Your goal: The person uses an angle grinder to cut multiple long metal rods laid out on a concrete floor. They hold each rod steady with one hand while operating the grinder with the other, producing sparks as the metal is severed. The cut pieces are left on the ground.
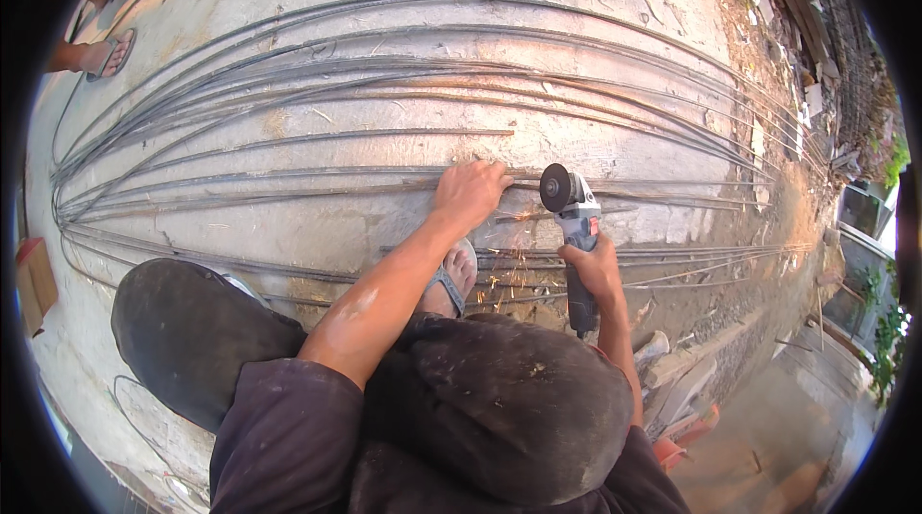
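Note:
Long thin steel rods (375, 188) lie across the ground from left to right. My left hand (469, 195) is closed over one or more of them just left of the grinder, its fingertips partly hidden. My right hand (597, 266) grips the dark body of an angle grinder (579, 230), which points away from me with its round disc (555, 187) at the far end. The disc is close to the rods; whether it touches cannot be made out. Orange sparks (517, 259) scatter between the grinder and my sandalled foot (455, 276).
More rods (403, 31) curve across the far side and bunch at the left. Another person's sandalled foot (110, 55) stands at the upper left. Wooden boards (701, 353) lie at the lower right, and rubble lines the right edge. A brown box (36, 285) sits far left.

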`<move>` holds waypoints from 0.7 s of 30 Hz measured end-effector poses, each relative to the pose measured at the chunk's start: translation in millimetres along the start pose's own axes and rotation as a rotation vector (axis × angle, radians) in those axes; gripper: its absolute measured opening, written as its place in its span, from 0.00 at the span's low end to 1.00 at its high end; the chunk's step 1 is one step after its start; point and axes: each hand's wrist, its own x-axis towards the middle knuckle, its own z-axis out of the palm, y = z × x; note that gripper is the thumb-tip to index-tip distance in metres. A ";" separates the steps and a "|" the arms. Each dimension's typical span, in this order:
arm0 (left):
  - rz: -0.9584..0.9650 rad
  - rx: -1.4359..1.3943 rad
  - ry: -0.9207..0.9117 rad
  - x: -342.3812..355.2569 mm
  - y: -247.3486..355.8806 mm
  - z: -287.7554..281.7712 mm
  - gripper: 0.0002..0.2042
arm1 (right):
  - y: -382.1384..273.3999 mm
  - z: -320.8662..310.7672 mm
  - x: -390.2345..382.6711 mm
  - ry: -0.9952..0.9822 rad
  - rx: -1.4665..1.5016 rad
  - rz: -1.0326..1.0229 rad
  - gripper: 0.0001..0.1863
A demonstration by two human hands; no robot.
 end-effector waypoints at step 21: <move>0.078 0.003 0.173 -9.9 -14.0 21.0 0.16 | -12.0 8.0 25.1 -0.036 -0.033 0.063 0.16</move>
